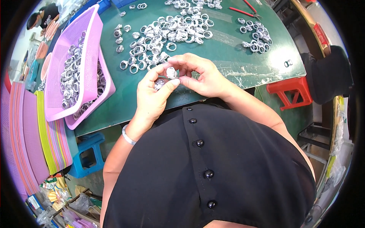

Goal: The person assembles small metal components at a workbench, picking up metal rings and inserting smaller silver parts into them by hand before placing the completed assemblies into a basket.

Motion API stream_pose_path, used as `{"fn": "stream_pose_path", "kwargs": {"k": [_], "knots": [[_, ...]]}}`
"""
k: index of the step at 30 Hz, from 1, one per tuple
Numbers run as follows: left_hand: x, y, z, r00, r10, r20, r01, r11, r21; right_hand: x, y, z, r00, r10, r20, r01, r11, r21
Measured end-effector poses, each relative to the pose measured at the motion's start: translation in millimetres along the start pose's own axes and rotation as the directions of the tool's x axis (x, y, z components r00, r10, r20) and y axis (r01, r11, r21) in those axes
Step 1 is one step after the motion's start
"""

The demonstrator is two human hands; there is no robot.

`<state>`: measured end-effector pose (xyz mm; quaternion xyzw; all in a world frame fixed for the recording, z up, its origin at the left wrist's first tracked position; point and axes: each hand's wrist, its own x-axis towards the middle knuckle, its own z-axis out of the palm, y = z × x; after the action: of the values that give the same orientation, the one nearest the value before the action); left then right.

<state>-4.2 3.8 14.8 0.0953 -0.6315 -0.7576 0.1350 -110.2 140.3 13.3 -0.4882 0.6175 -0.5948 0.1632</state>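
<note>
Just past the near edge of the green table, my left hand (152, 93) pinches a chunky silver ring (172, 72) between thumb and fingers, its ornate top facing up. A second silver ring (159, 84) sits in the curl of the same hand. My right hand (203, 78) curves in from the right, its fingertips touching the pinched ring's side; its inner fingers are partly hidden. Beyond both hands spreads a large loose pile of silver rings (178, 30). Several more rings (119, 34) lie in a short row left of it.
Pink plastic baskets (91, 57) full of rings stand at the table's left. Red-handled pliers (243, 13) and a smaller ring group (260, 36) lie at right. Red stool (291, 92), blue stool (88, 155) and stacked baskets (28, 140) flank the table (224, 57). A person (45, 16) is far left.
</note>
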Motion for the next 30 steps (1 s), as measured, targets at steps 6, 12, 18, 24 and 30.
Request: {"fn": "stream_pose_path", "kwargs": {"k": [6, 12, 18, 24, 30], "knots": [[2.4, -10.8, -6.5, 0.991, 0.132, 0.032, -0.135, 0.984, 0.119, -0.6, 2.2, 0.9, 1.000, 0.009, -0.025, -0.009, 1.000, 0.015], [0.4, -4.3, -3.6, 0.993, 0.112, 0.048, -0.115, 0.991, 0.065, -1.0, 1.8, 3.1, 0.999, -0.003, -0.043, 0.003, 1.000, 0.002], [-0.1, -1.6, -4.0, 0.997, 0.042, 0.066, -0.043, 0.999, 0.019, -1.7, -3.8, 4.3, 0.991, -0.062, -0.119, 0.052, 0.995, -0.084], [-1.2, -3.9, -8.3, 0.996, -0.060, 0.069, 0.061, 0.998, -0.011, -1.4, -5.9, 3.9, 0.973, -0.165, -0.162, 0.120, 0.959, -0.255], [-1.2, -13.4, -14.3, 0.986, -0.119, 0.116, 0.134, 0.983, -0.127, -1.2, -7.6, 4.1, 0.970, -0.197, -0.143, 0.154, 0.952, -0.266]]}}
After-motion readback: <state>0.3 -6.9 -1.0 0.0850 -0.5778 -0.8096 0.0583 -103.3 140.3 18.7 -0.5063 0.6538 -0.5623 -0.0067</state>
